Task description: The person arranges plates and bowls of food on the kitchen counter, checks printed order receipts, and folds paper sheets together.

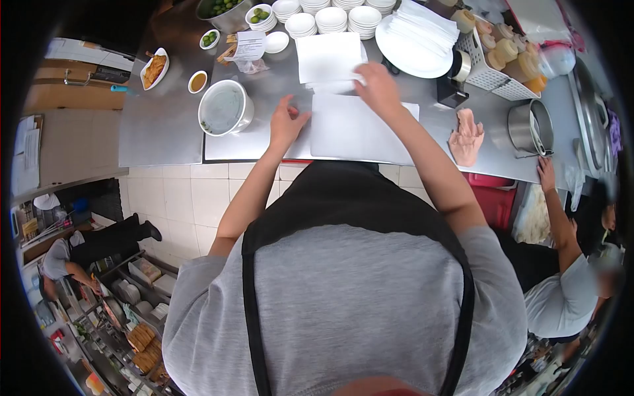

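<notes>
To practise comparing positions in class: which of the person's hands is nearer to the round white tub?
Left. The left hand is just right of the tub, apart from it; the right hand is farther right, at the white sheets.

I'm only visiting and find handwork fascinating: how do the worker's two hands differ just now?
The left hand is beside the left edge of the lower white sheets, while the right hand reaches across them to the upper white sheets. The left hand is open with nothing in it; the right hand's fingers are drawn together at a sheet's corner, though their grip is unclear. Both are bare.
</notes>
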